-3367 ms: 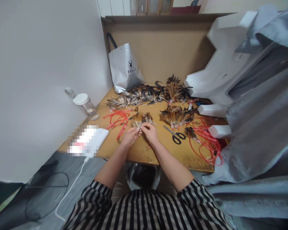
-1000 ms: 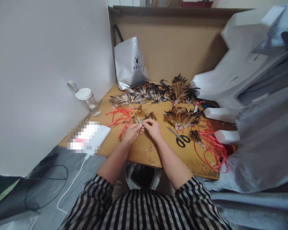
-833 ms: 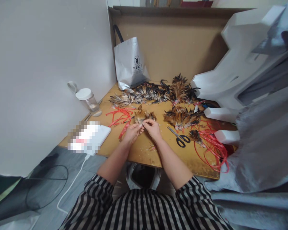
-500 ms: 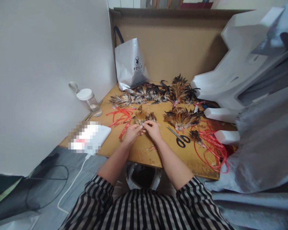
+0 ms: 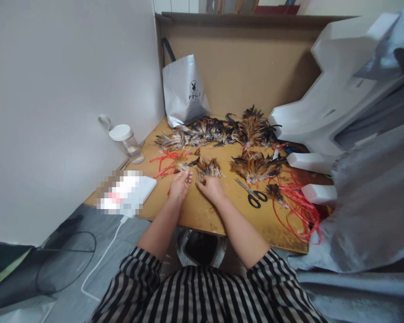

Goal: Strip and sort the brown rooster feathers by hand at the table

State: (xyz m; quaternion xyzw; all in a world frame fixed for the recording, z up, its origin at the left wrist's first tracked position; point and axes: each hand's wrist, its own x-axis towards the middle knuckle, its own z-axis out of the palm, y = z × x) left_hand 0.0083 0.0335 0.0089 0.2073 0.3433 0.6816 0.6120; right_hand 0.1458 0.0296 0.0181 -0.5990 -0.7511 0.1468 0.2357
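Observation:
My left hand (image 5: pixel 181 185) pinches a small tuft of brown feathers (image 5: pixel 181 162), which fans upward from the closed fingers. Beside it, my right hand (image 5: pixel 212 188) is low over the table with its fingers curled together; whatever they may hold is hidden. Just beyond the right fingers lies a small pile of brown and dark feathers (image 5: pixel 209 167). Red plastic strips (image 5: pixel 164 165) lie behind and left of the left hand. Black-handled scissors (image 5: pixel 255 197) rest to the right, the blades pointing toward a larger feather bunch (image 5: pixel 254 166).
A long heap of feathers (image 5: pixel 208 131) runs along the back, before a silver bag (image 5: pixel 183 92). White foam (image 5: pixel 299 112) and tangled red strips (image 5: pixel 299 204) stand right. A lidded jar (image 5: pixel 126 139) and a white device with a cable (image 5: pixel 141 193) are left on the table (image 5: pixel 256 229).
My hands were together at the fingertips and have moved apart. The left went left with the feather tuft, while the right stayed near the small pile, fingers slightly lower.

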